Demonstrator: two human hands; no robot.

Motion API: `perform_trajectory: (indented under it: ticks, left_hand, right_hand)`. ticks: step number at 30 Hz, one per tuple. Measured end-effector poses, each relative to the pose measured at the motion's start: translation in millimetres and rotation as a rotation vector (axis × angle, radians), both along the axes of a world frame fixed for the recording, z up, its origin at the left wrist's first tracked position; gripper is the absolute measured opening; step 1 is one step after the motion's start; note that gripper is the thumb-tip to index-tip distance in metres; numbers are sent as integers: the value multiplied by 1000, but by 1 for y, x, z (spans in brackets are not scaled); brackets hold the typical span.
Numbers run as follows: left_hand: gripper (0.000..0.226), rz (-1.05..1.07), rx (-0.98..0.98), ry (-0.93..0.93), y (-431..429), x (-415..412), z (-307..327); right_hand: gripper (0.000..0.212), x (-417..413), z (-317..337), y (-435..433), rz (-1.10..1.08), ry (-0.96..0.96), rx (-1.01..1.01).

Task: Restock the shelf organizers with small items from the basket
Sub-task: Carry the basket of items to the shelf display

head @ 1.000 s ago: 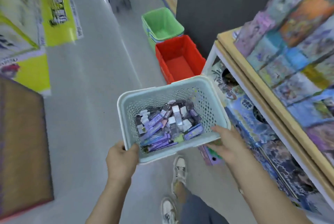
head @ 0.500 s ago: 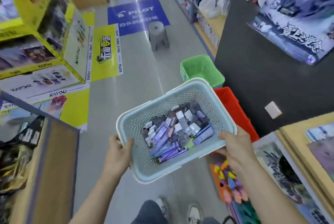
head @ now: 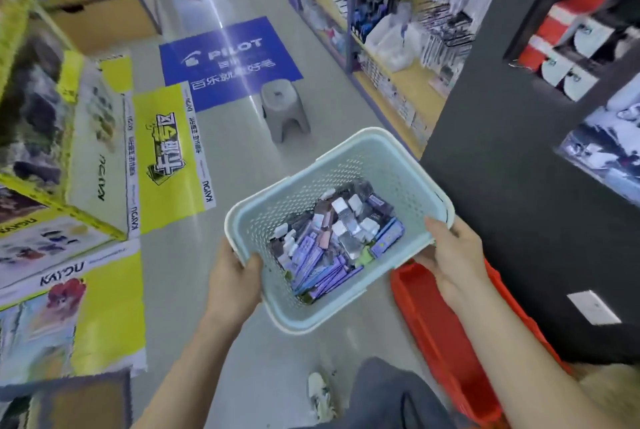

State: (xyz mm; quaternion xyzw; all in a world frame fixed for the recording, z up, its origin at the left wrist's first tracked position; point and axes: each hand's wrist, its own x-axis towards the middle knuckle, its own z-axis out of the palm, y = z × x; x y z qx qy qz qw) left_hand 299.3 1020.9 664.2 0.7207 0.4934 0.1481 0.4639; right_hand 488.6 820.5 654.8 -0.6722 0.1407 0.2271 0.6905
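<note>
I carry a pale blue perforated basket in front of me over the aisle floor. My left hand grips its near left rim and my right hand grips its right rim. Inside lies a heap of small packaged items, mostly purple and white packs. Shelves with hanging stationery stand ahead on the right.
A grey plastic stool stands in the aisle ahead. A red crate sits on the floor at my right, beside a dark pillar. Yellow display boxes line the left. Blue and yellow floor stickers mark the aisle.
My view has lifted and swung up the aisle. The basket stays held in both hands and has moved forward, past the red crate; the green basket has gone from view.
</note>
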Motion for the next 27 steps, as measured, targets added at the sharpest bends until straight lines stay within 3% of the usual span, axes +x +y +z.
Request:
perform_trajectory:
  ticks: [5,8,12,16,27]
  left_hand:
    - [20,-81,-25,-32,102,111,4]
    - [15,-143,-15,11,151,168,-5]
    - [17,-185,23,78,225,263,-20]
    - [6,-256,66,176,302,349,-28]
    - [24,-453,-71,258,544,606,-89]
  right_hand:
    - [11,103,-2,77,68,3,-93]
    - [26,163,-16,114,190,-57,-253]
    - [19,260,-41,181,390,-196,-543]
    - [31,331,-58,247,369,-255,-709]
    - [26,503,-105,449,217,-95,-899]
